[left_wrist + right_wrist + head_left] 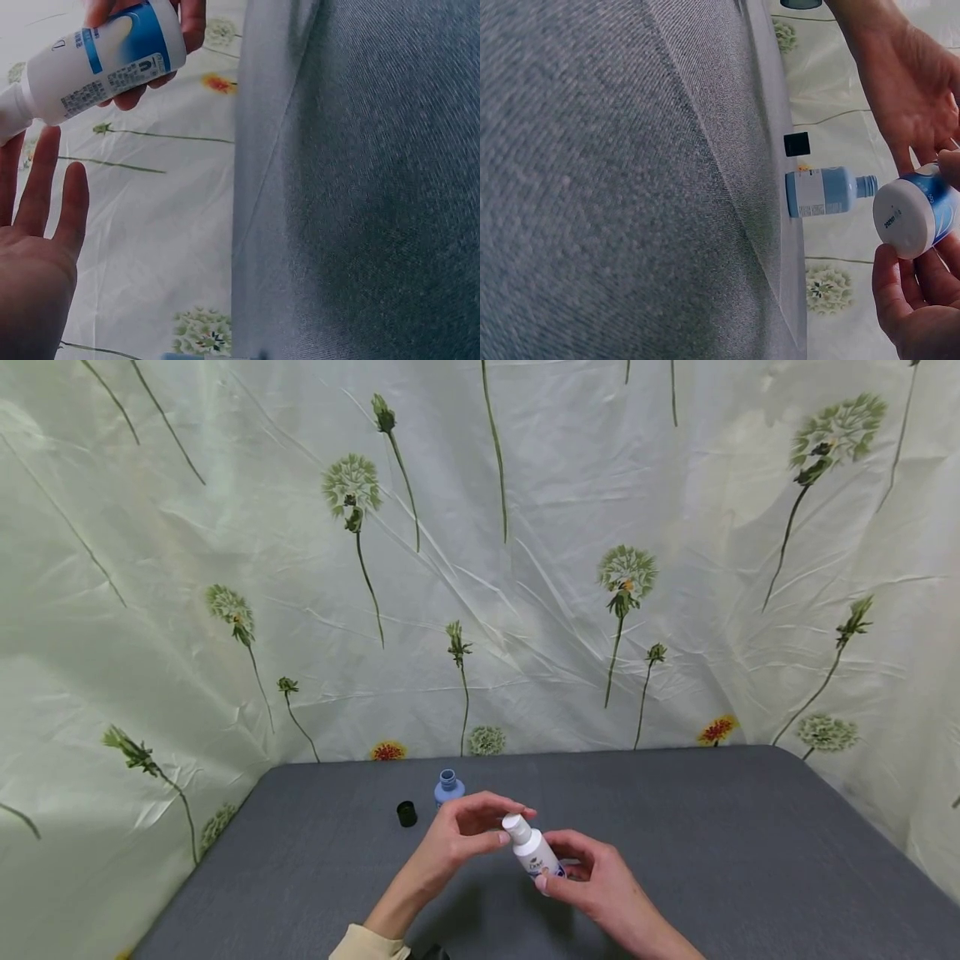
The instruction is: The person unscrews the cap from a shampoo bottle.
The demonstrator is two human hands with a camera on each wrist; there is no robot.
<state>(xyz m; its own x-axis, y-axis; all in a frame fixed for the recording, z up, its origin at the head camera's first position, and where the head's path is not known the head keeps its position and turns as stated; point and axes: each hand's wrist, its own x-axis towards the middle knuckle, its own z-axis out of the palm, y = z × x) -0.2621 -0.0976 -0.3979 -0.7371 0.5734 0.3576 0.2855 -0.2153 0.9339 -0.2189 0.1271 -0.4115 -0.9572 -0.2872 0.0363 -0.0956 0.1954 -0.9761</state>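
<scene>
Overall, a grey fabric-covered table (750, 843), backed and flanked by a crumpled pale green sheet (525, 568) printed with dandelion heads and long stems.

Held above the near middle of the table: a white bottle (534, 852) with a blue label, tilted, its neck pointing far-left. The right hand (592, 881) grips its lower body, fingers curled round it. The left hand (457, 835) has thumb and fingertips closed on the white cap (514, 823) at the neck.

Further back, left of centre: a small blue bottle (448, 787), uncapped and upright, and just left of it a black cap (407, 813), apart from it.

The white bottle's label text is too small to read; the left wrist view shows only palm and two fingers; both forearms are cut off at the frame's near edge
</scene>
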